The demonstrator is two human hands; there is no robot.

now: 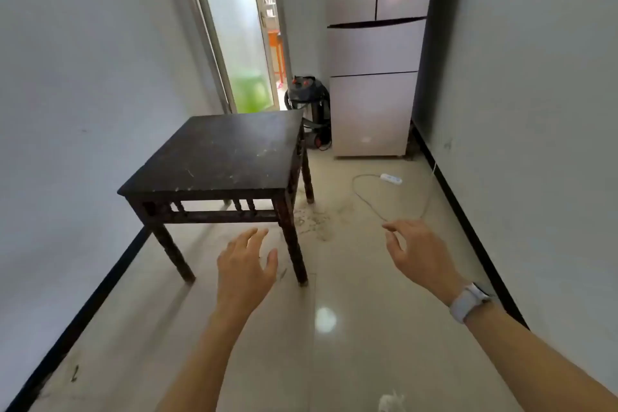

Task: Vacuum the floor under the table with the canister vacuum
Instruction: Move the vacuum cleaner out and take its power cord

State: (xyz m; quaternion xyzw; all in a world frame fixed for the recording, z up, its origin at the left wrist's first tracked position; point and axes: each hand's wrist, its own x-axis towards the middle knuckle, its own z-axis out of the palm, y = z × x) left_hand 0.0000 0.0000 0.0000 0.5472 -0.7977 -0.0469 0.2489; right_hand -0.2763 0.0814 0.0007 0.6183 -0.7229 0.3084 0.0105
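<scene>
A dark wooden table (220,154) stands near the left wall on a pale tiled floor (351,278). Behind its far right corner, beside the fridge, sits the dark canister vacuum (309,95) with red clips on its lid; its lower part is hidden by the table. Dust and crumbs (312,219) lie on the tiles by the table's right legs. My left hand (245,266) hovers in front of the table with relaxed fingers and holds nothing. My right hand (419,252), a white watch on its wrist, hangs in the air to the right, fingers loosely spread, empty.
A tall silver fridge (374,87) fills the back right corner. A white power strip (391,179) with a looping cable (368,201) lies on the floor before it. A half-open door (240,30) is at the back. White debris (391,400) lies near the bottom edge.
</scene>
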